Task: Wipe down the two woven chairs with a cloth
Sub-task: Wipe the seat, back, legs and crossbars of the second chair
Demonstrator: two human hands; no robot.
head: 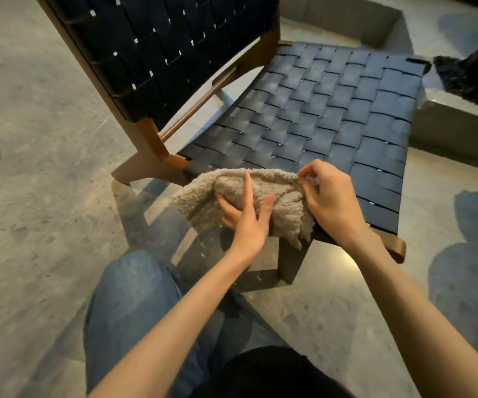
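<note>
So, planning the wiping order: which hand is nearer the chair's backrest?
Left. The left hand presses the cloth on the backrest side; the right hand pinches its other end, farther away.

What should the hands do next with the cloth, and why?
Probably flatten the cloth under one palm and sweep it across the seat. It is bunched at the seat's near corner. The right hand pinches its top edge, and the left hand presses it with spread fingers.
</note>
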